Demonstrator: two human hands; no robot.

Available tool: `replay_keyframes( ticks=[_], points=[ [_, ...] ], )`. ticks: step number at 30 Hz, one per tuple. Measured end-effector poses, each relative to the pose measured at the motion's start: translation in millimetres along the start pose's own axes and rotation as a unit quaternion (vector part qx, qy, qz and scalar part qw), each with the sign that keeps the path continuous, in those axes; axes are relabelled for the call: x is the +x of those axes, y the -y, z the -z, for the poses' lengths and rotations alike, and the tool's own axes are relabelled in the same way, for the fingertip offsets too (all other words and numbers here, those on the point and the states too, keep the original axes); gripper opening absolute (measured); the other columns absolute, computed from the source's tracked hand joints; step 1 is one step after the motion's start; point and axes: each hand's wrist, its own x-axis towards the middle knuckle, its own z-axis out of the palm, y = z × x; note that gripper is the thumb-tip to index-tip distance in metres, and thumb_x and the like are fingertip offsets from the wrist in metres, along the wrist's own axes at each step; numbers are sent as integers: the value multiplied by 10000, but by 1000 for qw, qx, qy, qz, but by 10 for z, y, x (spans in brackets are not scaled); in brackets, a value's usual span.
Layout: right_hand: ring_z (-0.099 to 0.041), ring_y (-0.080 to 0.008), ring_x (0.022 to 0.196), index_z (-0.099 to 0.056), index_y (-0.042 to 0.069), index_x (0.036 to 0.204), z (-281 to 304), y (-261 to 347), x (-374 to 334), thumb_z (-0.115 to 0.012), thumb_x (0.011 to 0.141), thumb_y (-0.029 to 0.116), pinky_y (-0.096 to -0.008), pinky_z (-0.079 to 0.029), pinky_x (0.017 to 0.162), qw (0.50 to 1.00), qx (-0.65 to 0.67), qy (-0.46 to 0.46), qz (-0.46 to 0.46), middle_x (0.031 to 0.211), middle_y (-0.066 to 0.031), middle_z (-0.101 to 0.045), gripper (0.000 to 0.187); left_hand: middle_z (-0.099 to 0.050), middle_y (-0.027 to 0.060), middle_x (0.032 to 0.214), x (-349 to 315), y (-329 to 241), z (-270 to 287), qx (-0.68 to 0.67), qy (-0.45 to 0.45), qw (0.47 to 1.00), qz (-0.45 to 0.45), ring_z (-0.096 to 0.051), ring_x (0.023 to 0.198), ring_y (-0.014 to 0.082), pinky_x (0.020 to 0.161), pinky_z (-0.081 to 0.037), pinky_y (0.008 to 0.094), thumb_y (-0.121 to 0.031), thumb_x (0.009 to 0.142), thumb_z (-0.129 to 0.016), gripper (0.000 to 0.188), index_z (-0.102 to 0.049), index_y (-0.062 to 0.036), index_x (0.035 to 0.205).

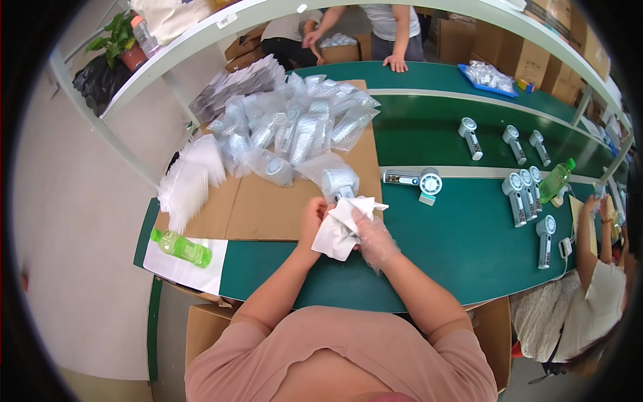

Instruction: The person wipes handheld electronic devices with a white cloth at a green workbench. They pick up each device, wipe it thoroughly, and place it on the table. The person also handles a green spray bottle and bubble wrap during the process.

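Note:
A light-blue handheld fan points its round head away from me, beside clear plastic on the cardboard. Its handle disappears under a crumpled white cloth between my hands. My left hand is bare and closed at the handle, with its fingertips partly hidden by the cloth. In a thin clear glove, my right hand grips the cloth's right side. Just beyond, bubble-wrap bags, some with fans inside, lie heaped on the cardboard sheet.
Several fans stand or lie on the green table to the right. Green bottles lie at the left and right. White sheets are stacked left. Co-workers are across and at right. A shelf rail arches overhead.

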Motion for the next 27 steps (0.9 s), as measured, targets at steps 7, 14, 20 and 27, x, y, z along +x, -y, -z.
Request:
replay_keyframes(
  ticks=[7,14,20,27],
  points=[
    [-601,-374,1054,-570,23,1179,-21,59,-66,-568,894,428,-420,-458,888,945,-321,-10,62,1121,-211,-633,495,-560,133,813,286,-601,157,401,60,892,-201,-575,755,343,647,-471,421,-91,810,-621,142,-594,-41,940],
    [-628,-338,991,-596,36,1144,46,420,-254,-614,859,369,-395,-482,850,939,-338,17,65,1067,-219,-642,439,-604,80,785,138,-666,130,288,134,927,-199,-601,731,276,612,-476,374,-73,858,-558,56,-599,-53,890],
    [-653,-298,876,-657,47,1044,301,279,-229,-703,792,302,-361,-500,805,889,-381,170,189,951,-186,-675,362,-548,-52,725,179,-1181,461,-193,159,934,253,-437,545,24,459,-338,193,-116,950,-512,99,-582,-81,890],
    [-622,-337,884,-628,79,1059,187,378,-505,-664,772,144,-380,-499,800,850,-350,176,353,967,-155,-643,296,-491,-73,667,38,-1297,658,-53,210,942,257,-399,533,19,452,-300,184,-151,919,-561,86,-578,-81,872]
  ],
)
